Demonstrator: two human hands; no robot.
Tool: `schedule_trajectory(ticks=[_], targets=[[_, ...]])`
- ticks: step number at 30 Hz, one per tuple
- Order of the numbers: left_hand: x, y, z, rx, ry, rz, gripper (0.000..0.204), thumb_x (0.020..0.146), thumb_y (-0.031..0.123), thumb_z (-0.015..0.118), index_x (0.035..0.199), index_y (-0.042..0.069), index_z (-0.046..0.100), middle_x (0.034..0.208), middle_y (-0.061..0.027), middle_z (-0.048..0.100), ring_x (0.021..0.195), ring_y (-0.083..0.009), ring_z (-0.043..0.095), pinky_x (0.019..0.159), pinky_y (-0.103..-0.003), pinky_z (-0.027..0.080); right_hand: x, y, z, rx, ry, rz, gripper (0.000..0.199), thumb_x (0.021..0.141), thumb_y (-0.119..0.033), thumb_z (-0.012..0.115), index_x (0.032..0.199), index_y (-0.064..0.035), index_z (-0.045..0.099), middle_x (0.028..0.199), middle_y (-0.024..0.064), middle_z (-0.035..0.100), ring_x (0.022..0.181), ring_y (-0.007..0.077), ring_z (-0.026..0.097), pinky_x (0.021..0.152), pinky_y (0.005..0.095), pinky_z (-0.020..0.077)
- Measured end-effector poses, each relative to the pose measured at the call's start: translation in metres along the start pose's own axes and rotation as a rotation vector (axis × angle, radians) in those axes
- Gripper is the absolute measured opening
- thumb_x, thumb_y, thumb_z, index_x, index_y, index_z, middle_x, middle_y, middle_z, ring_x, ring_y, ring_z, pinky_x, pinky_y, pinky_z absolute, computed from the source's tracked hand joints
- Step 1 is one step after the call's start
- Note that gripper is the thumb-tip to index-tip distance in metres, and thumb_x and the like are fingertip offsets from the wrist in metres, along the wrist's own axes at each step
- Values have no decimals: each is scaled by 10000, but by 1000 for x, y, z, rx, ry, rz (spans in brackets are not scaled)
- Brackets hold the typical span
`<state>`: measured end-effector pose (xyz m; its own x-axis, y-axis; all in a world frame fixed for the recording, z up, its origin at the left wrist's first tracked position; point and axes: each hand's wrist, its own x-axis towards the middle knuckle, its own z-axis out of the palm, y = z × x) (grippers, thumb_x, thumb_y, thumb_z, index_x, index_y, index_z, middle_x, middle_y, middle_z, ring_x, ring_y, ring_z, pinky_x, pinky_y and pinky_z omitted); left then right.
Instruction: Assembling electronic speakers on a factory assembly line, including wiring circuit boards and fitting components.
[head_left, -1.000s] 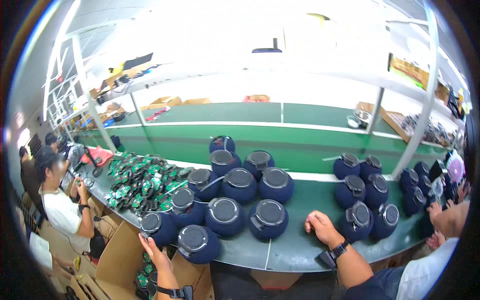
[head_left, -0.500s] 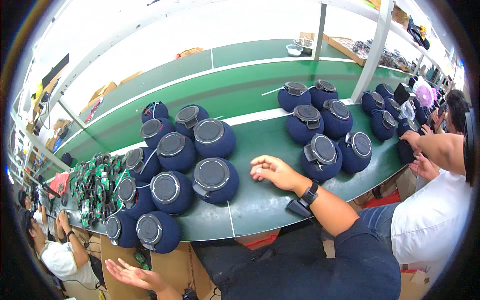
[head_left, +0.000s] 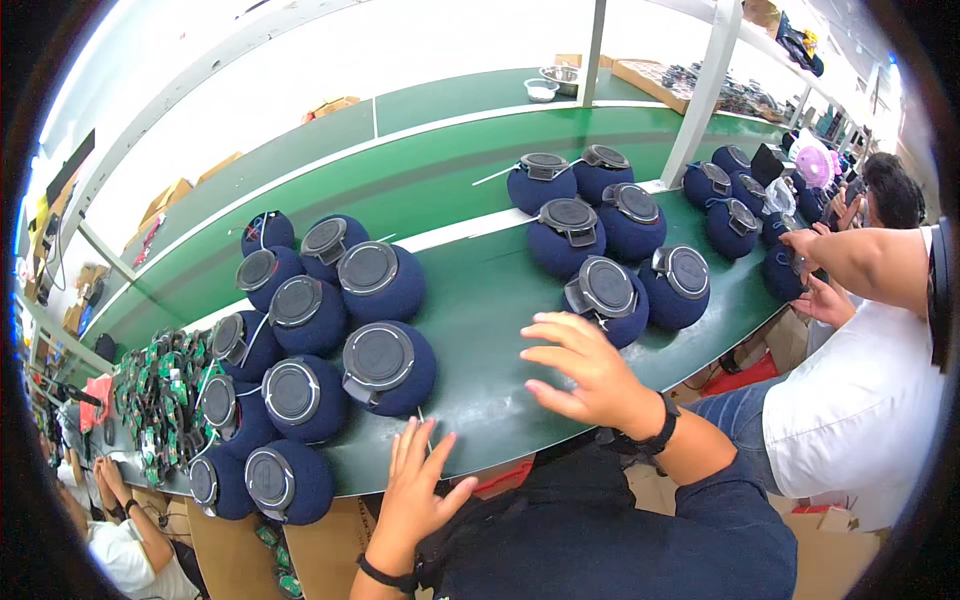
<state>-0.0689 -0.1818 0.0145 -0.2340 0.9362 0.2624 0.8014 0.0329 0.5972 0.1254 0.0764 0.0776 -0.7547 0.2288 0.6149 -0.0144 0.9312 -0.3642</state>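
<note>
My left hand (head_left: 418,492) is raised at the near edge of the green bench (head_left: 480,370), fingers spread and holding nothing. Just beyond its fingertips sits a round navy fabric-covered speaker (head_left: 412,388) with a dark grey disc on top. Over the bench to the right, my right hand (head_left: 592,378) is open too, its fingers apart. It partly overlaps the lower side of another navy speaker (head_left: 606,300). A matching speaker (head_left: 675,288) stands beside that one. Several more such balls cluster to the left, including one speaker (head_left: 288,482) at the near edge.
A heap of green circuit boards (head_left: 165,400) lies at the bench's left end. Cardboard boxes (head_left: 325,545) stand below the near edge. At right, a co-worker in a white shirt (head_left: 830,420) handles speakers. A metal post (head_left: 705,95) rises behind the right-hand group.
My left hand has come up from above the cardboard box to the bench edge, moving right. My right hand has shifted right and nearer, fingers spreading. The view has moved right.
</note>
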Motion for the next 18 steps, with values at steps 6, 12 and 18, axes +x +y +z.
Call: schedule_trajectory(ticks=[6, 12, 18], targets=[[29, 4, 17, 278, -202, 57, 729, 830, 461, 799, 1431, 102, 595, 1579, -227, 432, 1498, -439, 346, 1223, -615, 226, -25, 16, -33, -416, -97, 243, 641, 802, -335, 829, 1378, -147, 619, 1553, 167, 447, 1479, 428, 346, 1160, 689, 297], [29, 6, 20, 265, -198, 29, 734, 780, 449, 833, 1391, 100, 624, 1575, -224, 441, 1491, -432, 362, 1222, -621, 217, -34, 31, -30, -506, -192, 414, 782, 842, -397, 792, 1532, -205, 477, 1611, 202, 358, 1489, 470, 308, 1153, 719, 267], [31, 5, 23, 282, -198, 29, 716, 802, 503, 795, 1375, 100, 645, 1539, -233, 477, 1478, -429, 379, 1215, -626, 216, -18, 42, -66, -384, 175, 340, 606, 859, -416, 781, 1355, -102, 629, 1471, 193, 532, 1383, 431, 486, 1143, 643, 340]])
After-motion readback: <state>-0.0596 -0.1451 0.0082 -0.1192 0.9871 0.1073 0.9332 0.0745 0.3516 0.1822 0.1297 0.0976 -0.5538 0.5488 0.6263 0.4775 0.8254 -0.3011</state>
